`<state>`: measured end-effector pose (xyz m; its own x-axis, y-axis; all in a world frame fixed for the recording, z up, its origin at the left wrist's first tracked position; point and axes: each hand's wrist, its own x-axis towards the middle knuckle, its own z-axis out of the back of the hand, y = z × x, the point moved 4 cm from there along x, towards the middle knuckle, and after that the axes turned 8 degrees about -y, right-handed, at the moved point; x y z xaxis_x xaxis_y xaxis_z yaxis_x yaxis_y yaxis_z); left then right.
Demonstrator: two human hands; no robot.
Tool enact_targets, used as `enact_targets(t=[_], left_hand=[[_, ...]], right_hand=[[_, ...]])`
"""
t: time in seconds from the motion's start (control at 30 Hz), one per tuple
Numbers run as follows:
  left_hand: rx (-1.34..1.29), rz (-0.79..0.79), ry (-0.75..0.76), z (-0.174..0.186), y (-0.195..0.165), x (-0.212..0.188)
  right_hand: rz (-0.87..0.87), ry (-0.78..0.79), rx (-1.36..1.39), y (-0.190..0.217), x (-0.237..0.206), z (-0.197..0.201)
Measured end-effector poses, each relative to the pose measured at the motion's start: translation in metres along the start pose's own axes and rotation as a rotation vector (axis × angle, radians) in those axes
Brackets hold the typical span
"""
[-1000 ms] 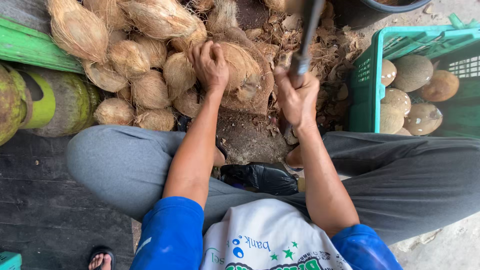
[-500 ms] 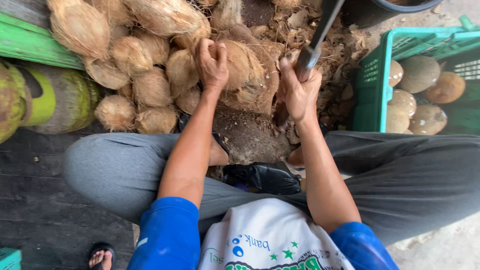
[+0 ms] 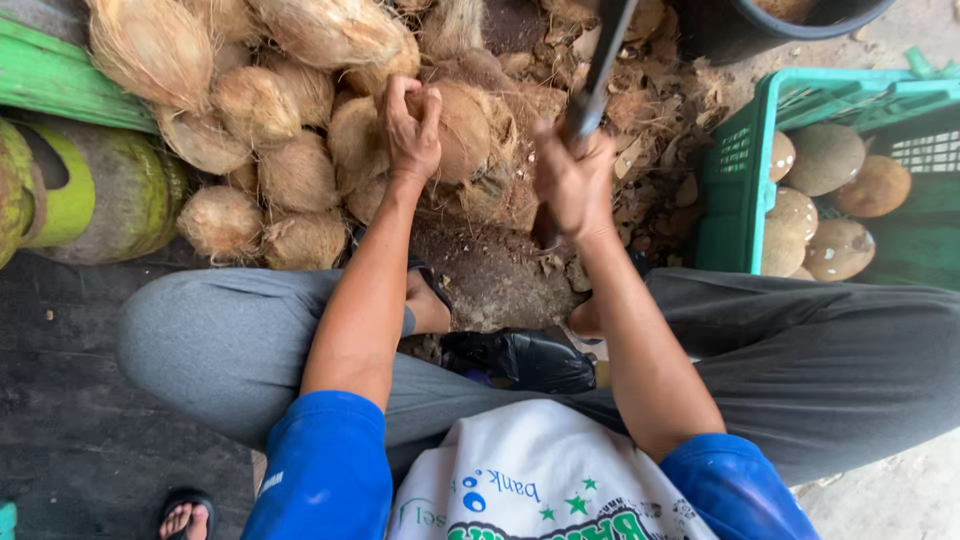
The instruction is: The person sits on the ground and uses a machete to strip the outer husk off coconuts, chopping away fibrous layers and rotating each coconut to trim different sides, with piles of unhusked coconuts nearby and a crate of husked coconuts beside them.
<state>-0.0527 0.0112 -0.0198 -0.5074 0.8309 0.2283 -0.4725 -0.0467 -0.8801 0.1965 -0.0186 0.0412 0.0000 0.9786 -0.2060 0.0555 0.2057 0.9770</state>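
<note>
Husky coconut [image 3: 470,130] lies sideways under my left hand [image 3: 412,125]; my right hand [image 3: 572,185] clenches the blade [image 3: 598,70], pointing up-right, green crate [image 3: 735,190] close beside.

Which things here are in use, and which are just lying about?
In use: left hand on a brown fibrous husked coconut; right hand gripping a long dark blade.
Lying about: green plastic crate of peeled coconuts, green drum, black tub.
</note>
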Motion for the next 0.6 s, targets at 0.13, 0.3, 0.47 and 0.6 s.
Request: enact_targets(t=[0.13, 0.3, 0.47, 0.6], left_hand=[[-0.003, -0.039, 0.042, -0.004, 0.003, 0.007], [-0.063, 0.042, 0.065, -0.003, 0.012, 0.006], [-0.083, -0.017, 0.036, 0.003, 0.015, 0.007], [-0.039, 0.019, 0.091, 0.003, 0.013, 0.007]], right_hand=[[-0.461, 0.214, -0.422, -0.041, -0.014, -0.014], [-0.228, 0.126, -0.473, -0.02, 0.004, 0.009], [-0.033, 0.06, -0.389, 0.004, 0.014, 0.001], [-0.36, 0.314, -0.672, -0.023, -0.007, -0.007]])
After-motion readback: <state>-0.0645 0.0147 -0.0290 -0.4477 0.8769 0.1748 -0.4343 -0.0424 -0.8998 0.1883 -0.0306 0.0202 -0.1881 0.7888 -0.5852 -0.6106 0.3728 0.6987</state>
